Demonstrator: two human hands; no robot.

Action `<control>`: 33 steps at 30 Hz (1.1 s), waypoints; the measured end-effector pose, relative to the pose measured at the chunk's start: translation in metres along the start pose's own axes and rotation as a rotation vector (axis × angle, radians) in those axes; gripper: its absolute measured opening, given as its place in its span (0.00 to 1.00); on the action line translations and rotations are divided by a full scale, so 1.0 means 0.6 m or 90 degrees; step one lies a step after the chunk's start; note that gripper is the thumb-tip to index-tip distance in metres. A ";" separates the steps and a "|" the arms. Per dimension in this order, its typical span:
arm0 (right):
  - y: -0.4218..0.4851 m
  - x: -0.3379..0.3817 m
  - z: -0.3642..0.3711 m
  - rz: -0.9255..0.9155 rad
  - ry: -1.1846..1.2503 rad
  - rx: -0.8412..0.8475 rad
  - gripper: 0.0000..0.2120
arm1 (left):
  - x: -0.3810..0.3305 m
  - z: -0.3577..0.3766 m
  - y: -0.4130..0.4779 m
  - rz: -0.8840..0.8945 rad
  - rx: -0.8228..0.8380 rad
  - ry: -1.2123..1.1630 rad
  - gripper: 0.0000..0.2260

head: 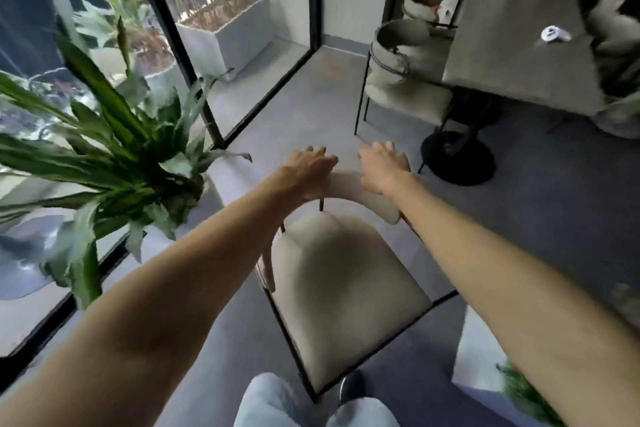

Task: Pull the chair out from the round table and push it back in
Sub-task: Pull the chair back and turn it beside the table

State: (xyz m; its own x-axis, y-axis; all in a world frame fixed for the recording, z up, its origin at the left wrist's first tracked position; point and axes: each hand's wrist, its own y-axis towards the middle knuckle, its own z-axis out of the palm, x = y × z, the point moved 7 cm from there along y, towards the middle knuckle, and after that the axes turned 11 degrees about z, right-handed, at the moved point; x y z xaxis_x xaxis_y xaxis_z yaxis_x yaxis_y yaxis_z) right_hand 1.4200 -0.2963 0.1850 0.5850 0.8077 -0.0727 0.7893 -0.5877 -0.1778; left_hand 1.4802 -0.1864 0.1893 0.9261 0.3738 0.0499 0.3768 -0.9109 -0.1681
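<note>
item: chair (343, 291), cream padded seat, thin black frame, curved padded backrest. location: centre of the frame, standing on the grey floor (540, 236), seat toward the viewer, backrest toward the top. no round table shows near it; a pale corner (485, 354) at lower right may be a tabletop, cannot tell.

left hand (308, 172): on the left part of the backrest top, fingers curled over the far edge, clamped on it as far as can be seen.

right hand (382, 166): on the right part of the backrest top, fingers spread and draped forward; whether it truly grips or only rests, cannot tell.

nearby: leafy plant (114, 156) at left, just beside the left forearm; glass wall (194, 55) behind it; square table (519, 55) with a second chair (394, 76) at upper right, well apart.

risks, as judged: a looser right hand could let the chair swing; a swing to the left could brush the plant or glass; the viewer's shoe (351, 386) sits by the front leg and could catch it.
</note>
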 end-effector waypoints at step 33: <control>-0.096 -0.192 0.147 0.778 0.175 0.078 0.20 | -0.248 0.095 0.262 0.825 0.091 0.254 0.20</control>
State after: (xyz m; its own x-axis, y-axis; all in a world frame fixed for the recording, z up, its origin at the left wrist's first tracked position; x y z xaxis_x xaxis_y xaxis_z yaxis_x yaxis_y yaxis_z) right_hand 1.2906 -0.3515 0.1171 0.9512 -0.3044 -0.0497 -0.3075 -0.9234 -0.2297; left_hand 1.4003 -0.3754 0.0995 0.5618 -0.8255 0.0543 -0.7413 -0.5315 -0.4098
